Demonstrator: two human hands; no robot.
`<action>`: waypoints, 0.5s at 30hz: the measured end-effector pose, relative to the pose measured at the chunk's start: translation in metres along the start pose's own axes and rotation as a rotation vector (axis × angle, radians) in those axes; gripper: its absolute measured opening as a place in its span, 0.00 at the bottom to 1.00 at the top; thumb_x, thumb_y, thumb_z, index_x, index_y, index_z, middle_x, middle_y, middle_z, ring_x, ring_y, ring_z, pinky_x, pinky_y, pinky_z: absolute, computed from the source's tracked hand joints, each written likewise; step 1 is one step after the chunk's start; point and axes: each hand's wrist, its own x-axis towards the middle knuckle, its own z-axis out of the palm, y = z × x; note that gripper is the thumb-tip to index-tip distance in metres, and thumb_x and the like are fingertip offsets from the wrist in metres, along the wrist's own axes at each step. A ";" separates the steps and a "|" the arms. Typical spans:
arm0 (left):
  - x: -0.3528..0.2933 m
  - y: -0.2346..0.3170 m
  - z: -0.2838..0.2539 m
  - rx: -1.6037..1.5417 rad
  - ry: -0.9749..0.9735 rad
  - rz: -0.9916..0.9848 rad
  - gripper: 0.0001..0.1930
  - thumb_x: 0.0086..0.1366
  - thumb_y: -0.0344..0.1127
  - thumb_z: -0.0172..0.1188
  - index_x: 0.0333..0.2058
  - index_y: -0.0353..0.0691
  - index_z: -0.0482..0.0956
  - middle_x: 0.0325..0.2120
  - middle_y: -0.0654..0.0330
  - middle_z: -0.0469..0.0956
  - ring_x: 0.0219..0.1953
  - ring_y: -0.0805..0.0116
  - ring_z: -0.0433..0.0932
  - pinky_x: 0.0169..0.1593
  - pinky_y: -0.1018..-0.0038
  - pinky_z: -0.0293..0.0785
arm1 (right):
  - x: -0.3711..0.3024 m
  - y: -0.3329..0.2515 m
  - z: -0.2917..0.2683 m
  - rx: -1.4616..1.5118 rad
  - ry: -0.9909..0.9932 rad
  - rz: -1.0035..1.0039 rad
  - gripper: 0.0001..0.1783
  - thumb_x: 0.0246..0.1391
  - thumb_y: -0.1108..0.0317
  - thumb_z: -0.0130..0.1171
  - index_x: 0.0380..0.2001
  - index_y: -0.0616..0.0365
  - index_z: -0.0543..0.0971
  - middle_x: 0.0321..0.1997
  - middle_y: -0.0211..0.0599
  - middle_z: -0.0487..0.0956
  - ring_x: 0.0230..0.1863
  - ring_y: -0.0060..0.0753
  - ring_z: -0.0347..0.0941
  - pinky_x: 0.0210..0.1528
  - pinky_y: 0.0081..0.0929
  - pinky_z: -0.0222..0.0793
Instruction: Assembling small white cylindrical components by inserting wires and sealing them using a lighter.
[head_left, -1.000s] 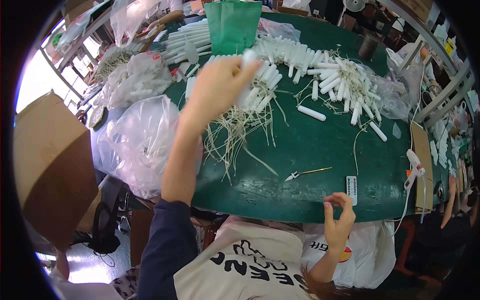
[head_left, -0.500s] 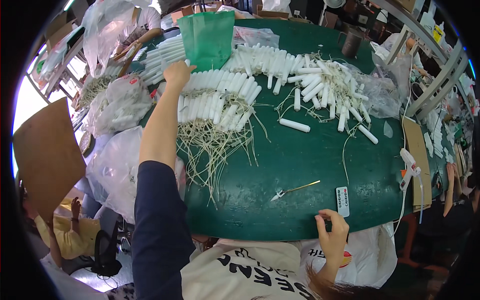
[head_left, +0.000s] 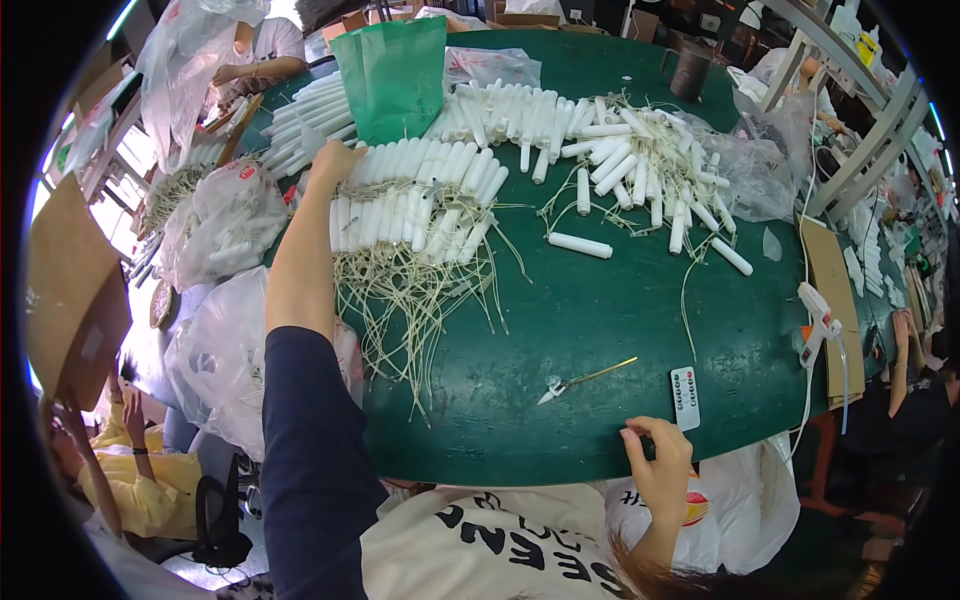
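My left hand [head_left: 333,163] reaches far out to the left end of a row of white tubes with thin pale wires [head_left: 385,215]. Its fingers look closed, and whatever they hold is hidden by the hand. Just beyond it stands a green bag [head_left: 390,85], with more white tubes [head_left: 305,118] lying to its left. My right hand [head_left: 660,458] hovers at the table's near edge, fingers loosely curved, thumb apart and nothing held. Close by lie a white remote control [head_left: 685,398] and a thin brass-coloured rod with a white pointed tip [head_left: 590,378].
A loose heap of wired white tubes [head_left: 640,165] covers the right far part of the green table [head_left: 560,310]. A white glue gun [head_left: 818,315] hangs at the right edge by cardboard [head_left: 832,290]. Plastic bags [head_left: 225,220] crowd the left side. Other people sit around.
My left hand has moved slightly left and down, onto the end of the tube row. The view has shifted a little. My right hand stays at the near edge.
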 end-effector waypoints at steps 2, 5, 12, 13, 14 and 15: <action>0.002 0.000 0.001 0.010 0.011 0.008 0.30 0.55 0.60 0.57 0.39 0.33 0.80 0.40 0.43 0.78 0.46 0.46 0.76 0.49 0.58 0.71 | 0.001 -0.001 0.000 -0.005 -0.013 -0.018 0.05 0.46 0.76 0.61 0.29 0.63 0.77 0.27 0.40 0.79 0.29 0.38 0.75 0.33 0.28 0.69; -0.001 0.002 -0.008 0.016 0.160 0.031 0.27 0.58 0.57 0.54 0.37 0.35 0.81 0.38 0.43 0.78 0.44 0.45 0.76 0.47 0.58 0.72 | 0.001 -0.003 0.000 0.000 -0.034 -0.039 0.05 0.46 0.76 0.62 0.29 0.63 0.77 0.27 0.40 0.79 0.29 0.38 0.75 0.32 0.28 0.68; -0.091 0.154 -0.023 -0.139 0.144 0.628 0.22 0.59 0.54 0.54 0.37 0.40 0.81 0.29 0.50 0.81 0.34 0.50 0.80 0.38 0.62 0.74 | 0.001 0.011 0.016 0.073 0.021 -0.081 0.06 0.46 0.76 0.62 0.30 0.62 0.78 0.25 0.38 0.78 0.24 0.30 0.73 0.26 0.24 0.66; -0.120 0.181 -0.019 -0.186 0.014 0.625 0.21 0.57 0.55 0.54 0.33 0.43 0.82 0.33 0.51 0.81 0.37 0.50 0.79 0.41 0.61 0.74 | 0.001 0.011 0.019 0.083 0.033 -0.072 0.06 0.46 0.76 0.62 0.31 0.62 0.78 0.23 0.36 0.76 0.21 0.27 0.69 0.23 0.22 0.63; -0.139 0.201 -0.003 -0.087 -0.010 0.734 0.19 0.56 0.54 0.57 0.33 0.45 0.82 0.31 0.54 0.81 0.35 0.52 0.79 0.40 0.62 0.74 | 0.002 0.012 0.022 0.092 0.049 -0.066 0.07 0.46 0.77 0.62 0.31 0.62 0.78 0.21 0.34 0.75 0.18 0.24 0.66 0.21 0.21 0.60; -0.158 0.215 0.013 -0.087 -0.061 0.856 0.19 0.54 0.54 0.59 0.32 0.45 0.82 0.31 0.55 0.81 0.35 0.53 0.79 0.39 0.62 0.74 | 0.003 0.012 0.024 0.092 0.052 -0.064 0.07 0.46 0.77 0.62 0.31 0.62 0.78 0.21 0.34 0.75 0.18 0.24 0.66 0.21 0.21 0.60</action>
